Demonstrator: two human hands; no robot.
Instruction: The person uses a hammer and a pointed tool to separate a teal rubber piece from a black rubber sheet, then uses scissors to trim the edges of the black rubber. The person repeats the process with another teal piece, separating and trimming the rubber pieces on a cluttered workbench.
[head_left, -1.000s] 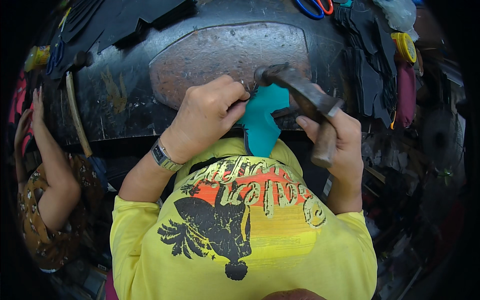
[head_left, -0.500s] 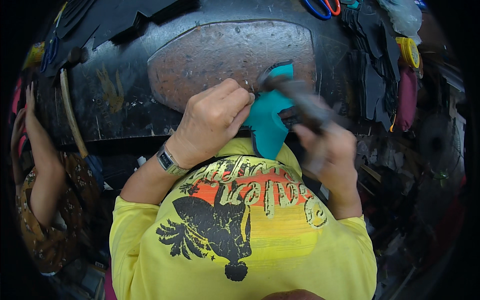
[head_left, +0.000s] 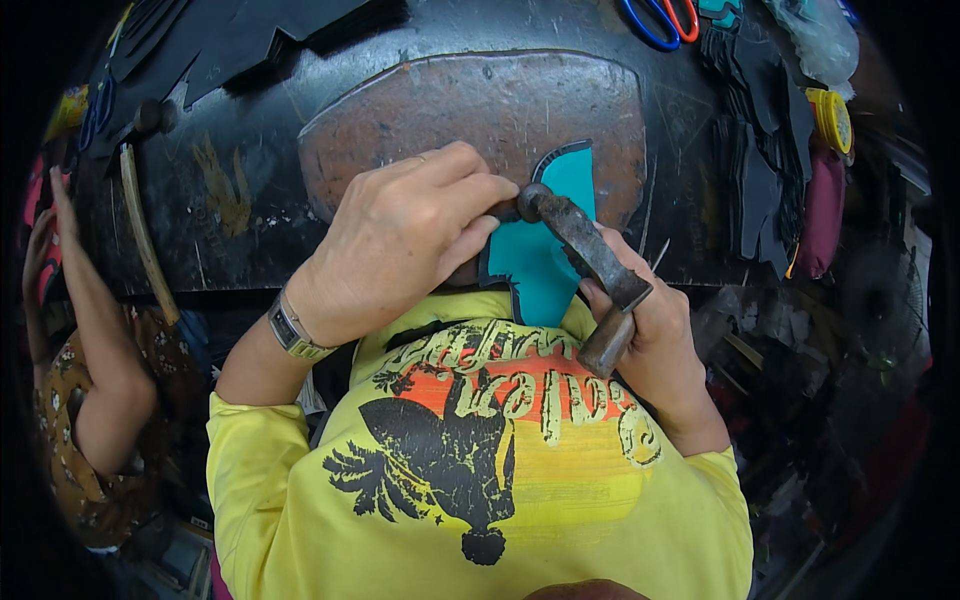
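A teal piece of sheet material (head_left: 535,268) with black, notched edging lies partly on a worn brown slab (head_left: 420,110) and hangs over the table's front edge against my yellow shirt. My left hand (head_left: 405,220) is closed in a pinch at the piece's left edge, its fingertips on a dark bit of the edging. In my right hand (head_left: 655,325) is a dark metal hammer (head_left: 592,248), its rounded end beside my left fingertips, over the piece. A thin pointed tool (head_left: 661,255) sticks up from the same hand; its lower part is hidden.
Stacked black cut pieces (head_left: 745,150) lie at the right, beside a yellow round container (head_left: 830,120) and a maroon roll (head_left: 822,212). Blue-and-red-handled scissors (head_left: 655,22) rest at the back. On the left are a wooden-handled hammer (head_left: 147,117), a wooden stick (head_left: 145,230) and another person's arm (head_left: 95,330).
The hammer, blurred by motion before, now shows sharply, its rounded end by my left fingertips. My left wrist has moved left and nearer to me.
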